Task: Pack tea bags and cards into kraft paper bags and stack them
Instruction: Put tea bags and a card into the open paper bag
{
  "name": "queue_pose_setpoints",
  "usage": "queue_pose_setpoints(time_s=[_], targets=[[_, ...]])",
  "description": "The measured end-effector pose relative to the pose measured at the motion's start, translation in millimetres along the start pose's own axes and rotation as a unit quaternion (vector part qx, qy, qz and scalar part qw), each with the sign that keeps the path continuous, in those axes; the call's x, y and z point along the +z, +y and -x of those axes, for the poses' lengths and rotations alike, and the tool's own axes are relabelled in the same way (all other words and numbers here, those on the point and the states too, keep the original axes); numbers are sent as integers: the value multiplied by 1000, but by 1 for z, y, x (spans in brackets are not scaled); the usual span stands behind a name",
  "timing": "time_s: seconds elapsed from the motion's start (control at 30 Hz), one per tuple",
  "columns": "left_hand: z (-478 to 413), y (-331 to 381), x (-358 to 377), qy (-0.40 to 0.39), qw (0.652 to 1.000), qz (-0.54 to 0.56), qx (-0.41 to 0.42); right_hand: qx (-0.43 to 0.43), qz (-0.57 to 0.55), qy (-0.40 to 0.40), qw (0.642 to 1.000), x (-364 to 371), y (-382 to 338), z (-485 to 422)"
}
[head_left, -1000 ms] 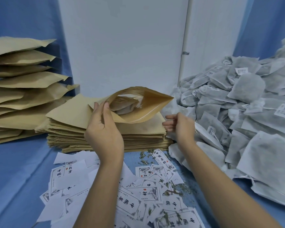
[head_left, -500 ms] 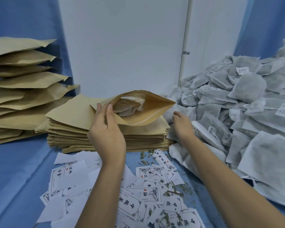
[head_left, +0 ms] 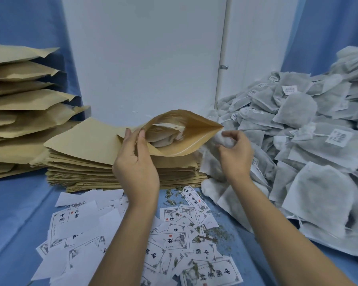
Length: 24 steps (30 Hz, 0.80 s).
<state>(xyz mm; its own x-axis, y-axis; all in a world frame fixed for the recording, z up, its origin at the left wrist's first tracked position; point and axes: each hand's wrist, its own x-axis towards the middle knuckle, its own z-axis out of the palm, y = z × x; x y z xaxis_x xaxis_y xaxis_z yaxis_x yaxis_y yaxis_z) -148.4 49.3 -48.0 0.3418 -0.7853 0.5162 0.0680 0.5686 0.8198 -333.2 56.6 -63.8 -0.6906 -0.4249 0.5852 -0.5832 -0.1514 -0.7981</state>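
the left hand (head_left: 135, 162) pinches the left lip of the open bag (head_left: 186, 139) atop the flat stack (head_left: 87, 172), its mouth running left to right, while the right hand (head_left: 235, 155) grips a tea bag (head_left: 221, 139) just beside the mouth's right corner, so it likely goes in leftward.

Both bare forearms reach forward. The left hand (head_left: 135, 164), its back toward the camera, pinches the near lip of the open kraft paper bag (head_left: 194, 139) between thumb and fingers. The right hand (head_left: 235, 155), blurred, curls its fingers round a tea bag (head_left: 221, 138) beside it.
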Motion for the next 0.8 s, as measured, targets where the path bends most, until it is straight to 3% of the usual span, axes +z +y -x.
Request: queue_pose_setpoints(time_s=[0.13,0.37,0.47,0.63,0.7,0.8], targets=[[2,3,2,2,1000,4,2,-10,-50,6,999,-19,-3,-12],[3,0,0,11,1000,-1,-10,-66,85,39,993,-45,12,-13],[2,-1,1,6,1000,-11,-9,-14,197,1,980,-45,34,-2],[3,-3,2,-2,1000,-7,-2,90,192,-106,972,-43,52,7],[2,-4,2,-2,1000,-5,-1,84,242,-137,957,-41,54,8],[2,-4,2,2,1000,-3,2,69,263,-120,955,-39,56,9]])
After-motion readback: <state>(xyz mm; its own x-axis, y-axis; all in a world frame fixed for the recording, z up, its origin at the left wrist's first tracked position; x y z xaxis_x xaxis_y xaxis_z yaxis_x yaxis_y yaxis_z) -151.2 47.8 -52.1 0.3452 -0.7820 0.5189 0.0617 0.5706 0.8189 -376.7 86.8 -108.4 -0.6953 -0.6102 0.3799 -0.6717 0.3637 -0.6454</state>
